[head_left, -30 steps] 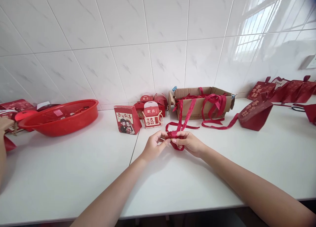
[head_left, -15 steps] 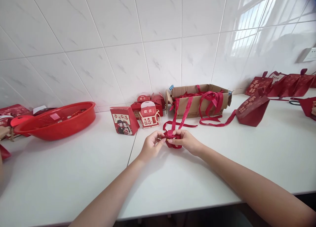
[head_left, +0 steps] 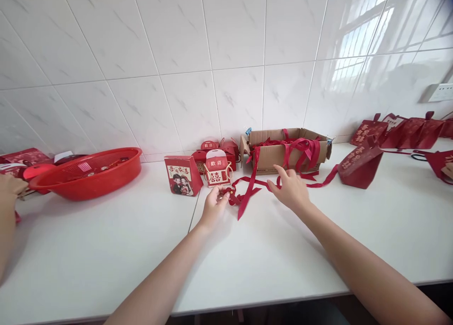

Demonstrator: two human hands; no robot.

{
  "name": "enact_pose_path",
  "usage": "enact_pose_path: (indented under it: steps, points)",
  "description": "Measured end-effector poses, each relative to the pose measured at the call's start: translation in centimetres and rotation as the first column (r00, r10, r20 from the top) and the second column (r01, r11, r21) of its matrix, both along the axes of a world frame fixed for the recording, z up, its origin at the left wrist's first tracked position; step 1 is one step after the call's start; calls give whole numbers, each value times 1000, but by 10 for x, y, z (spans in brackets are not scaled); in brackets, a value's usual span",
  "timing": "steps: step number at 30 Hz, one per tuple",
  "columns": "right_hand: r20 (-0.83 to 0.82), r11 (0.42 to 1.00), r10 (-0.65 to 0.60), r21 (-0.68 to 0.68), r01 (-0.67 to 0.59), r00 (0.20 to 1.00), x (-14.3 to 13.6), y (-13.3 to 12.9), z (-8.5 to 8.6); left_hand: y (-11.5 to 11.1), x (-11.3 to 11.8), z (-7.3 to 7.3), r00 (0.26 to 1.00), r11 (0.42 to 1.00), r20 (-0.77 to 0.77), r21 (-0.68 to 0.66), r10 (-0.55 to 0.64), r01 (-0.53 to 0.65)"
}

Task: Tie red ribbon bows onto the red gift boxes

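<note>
My left hand (head_left: 214, 206) pinches a bunched dark red ribbon (head_left: 234, 198) above the white table. A small gold bead shows at its fingertips; what else lies inside the bunch I cannot make out. One loose tail (head_left: 249, 190) of ribbon hangs beside the bunch, crossing in front of the cardboard box. To the right, my right hand (head_left: 291, 189) is raised with its fingers apart, holding nothing, in front of the cardboard box (head_left: 269, 161) full of red ribbon (head_left: 305, 149). A small red-and-white gift box (head_left: 216, 169) with a cord handle stands just behind my left hand.
A red gift box (head_left: 182, 176) with a cartoon couple stands left, near a red plastic basin (head_left: 88, 182). Another red gift box (head_left: 361, 167) stands right, with several more (head_left: 406, 131) behind. Another person's arm (head_left: 6, 207) enters at left; another hand (head_left: 448, 170) shows at the right edge.
My right hand has let go of the ribbon bunch and moved right, its fingers spreading. My left hand keeps hold of the bunch, and the upper ribbon strands have dropped lower.
</note>
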State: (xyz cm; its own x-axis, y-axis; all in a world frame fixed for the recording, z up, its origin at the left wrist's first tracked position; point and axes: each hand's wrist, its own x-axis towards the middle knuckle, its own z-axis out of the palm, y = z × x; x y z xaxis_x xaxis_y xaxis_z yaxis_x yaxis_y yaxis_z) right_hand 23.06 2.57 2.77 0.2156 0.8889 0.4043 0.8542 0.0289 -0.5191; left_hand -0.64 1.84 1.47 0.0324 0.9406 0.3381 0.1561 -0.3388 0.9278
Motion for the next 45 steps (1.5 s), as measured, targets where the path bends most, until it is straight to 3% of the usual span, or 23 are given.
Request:
enact_pose_path:
  steps: [2,4,6,8,10,12,14,16,19,21,23,25,27,28,30,33,37,39,45]
  points:
    - [76,981,-129,152,117,989,3,-3,3,-1,1,2,1000,1000,23,-11,-17,17]
    - [43,943,-159,303,139,986,5,-3,4,-1,2,4,998,999,57,-27,-22,23]
    - [22,923,13,384,-20,1000,4,-2,3,-1,4,4,992,995,106,-68,-63,71]
    - [73,875,331,350,-335,941,-3,-4,-1,-2,5,4,976,979,166,-123,-141,162]
    - [114,767,607,175,-617,787,-12,-6,-7,-3,5,4,955,954,217,-179,-201,241]
    - [83,696,717,-52,-716,692,-18,-5,-15,-3,4,4,937,933,264,-218,-227,287]
    - [59,711,692,-233,-664,720,-18,0,-22,-1,2,5,919,916,313,-241,-239,321]
    - [99,805,552,-323,-498,828,-9,9,-27,1,-3,7,903,906,354,-252,-241,341]
    - [183,930,253,-316,-187,950,12,21,-30,5,-9,8,895,905,388,-261,-221,337]
    - [213,954,95,-297,-28,973,21,25,-28,5,-10,9,898,911,393,-264,-199,318]
    - [223,979,-19,-195,64,975,22,24,-23,4,-9,9,906,918,382,-263,-184,297]
    - [128,1000,13,-8,-12,992,13,17,-16,2,-5,9,914,923,365,-260,-179,284]
    - [-84,961,239,161,-224,967,-4,9,-10,-2,0,8,928,931,325,-248,-182,269]
    - [-216,919,381,198,-342,899,-13,5,-9,-3,3,8,941,940,286,-232,-182,252]
    - [-438,844,532,214,-492,724,-31,-3,-9,-7,8,7,968,963,179,-172,-176,207]
    - [-615,759,583,178,-627,532,-47,-8,-16,-11,13,6,988,986,20,-55,-155,156]
    - [-702,660,606,181,-729,375,-53,-11,-21,-16,15,6,984,992,-163,87,-77,92]
    - [-686,648,634,219,-730,356,-53,-13,-19,-17,16,6,974,988,-221,137,-39,71]
    - [-597,668,677,254,-700,430,-53,-16,-15,-17,16,5,971,988,-233,125,-54,85]
